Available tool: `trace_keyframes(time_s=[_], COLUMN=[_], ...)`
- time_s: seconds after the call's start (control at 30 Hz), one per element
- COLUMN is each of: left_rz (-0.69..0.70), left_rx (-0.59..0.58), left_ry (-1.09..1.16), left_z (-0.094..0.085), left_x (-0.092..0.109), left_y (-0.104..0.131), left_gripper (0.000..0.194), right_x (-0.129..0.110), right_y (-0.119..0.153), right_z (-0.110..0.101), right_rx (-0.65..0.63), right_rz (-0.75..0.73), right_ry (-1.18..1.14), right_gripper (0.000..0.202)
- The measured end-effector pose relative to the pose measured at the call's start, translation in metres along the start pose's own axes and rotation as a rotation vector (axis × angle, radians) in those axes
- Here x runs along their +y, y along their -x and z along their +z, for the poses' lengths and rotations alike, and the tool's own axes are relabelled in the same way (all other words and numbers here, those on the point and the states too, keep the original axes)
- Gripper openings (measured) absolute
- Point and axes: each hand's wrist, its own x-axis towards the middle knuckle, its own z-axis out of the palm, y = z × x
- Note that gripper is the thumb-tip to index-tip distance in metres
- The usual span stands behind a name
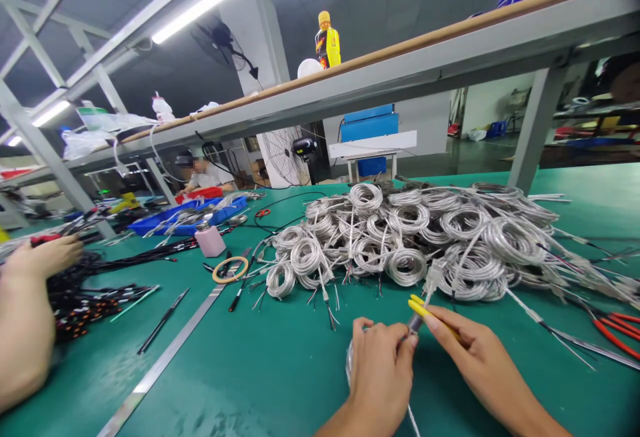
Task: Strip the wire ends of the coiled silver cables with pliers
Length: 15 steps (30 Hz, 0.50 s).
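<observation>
My left hand (377, 364) is closed round a clear-jacketed cable (349, 360), partly hidden behind the fingers. A grey cylindrical piece (415, 323) sticks out between its thumb and forefinger. Close on the right, my right hand (473, 347) grips yellow tweezers (420, 305), their two tips against the cable by a pale connector (433, 278). Just beyond both hands lies a large heap of coiled clear cables (405, 267), with bare wire ends poking out toward me.
Red-handled pliers (613, 324) lie at right. On the left are a steel ruler (170, 357), a tape roll (230, 269), a pink bottle (210, 240), a blue tray (190, 216) and black cables (80, 304). Another person's arm (25, 317) reaches in there. A shelf (380, 80) crosses above.
</observation>
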Motion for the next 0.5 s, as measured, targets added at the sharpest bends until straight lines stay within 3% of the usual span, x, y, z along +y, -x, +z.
trace_keyframes(time_s=[0.23,0.5], left_rz=[0.039,0.061], left_rx=[-0.070,-0.132], left_ry=[0.091,0.060], left_z=[0.000,-0.003], left_x=[-0.008,-0.004], left_y=[-0.004,-0.003], left_gripper=[0.036,0.039], right_x=[-0.005,-0.003], right_y=[0.012,-0.001], right_z=[0.007,0.000], right_rx=[-0.078,-0.049], right_rz=[-0.071,-0.033], right_ry=[0.170,0.022], right_gripper=[0.059,0.041])
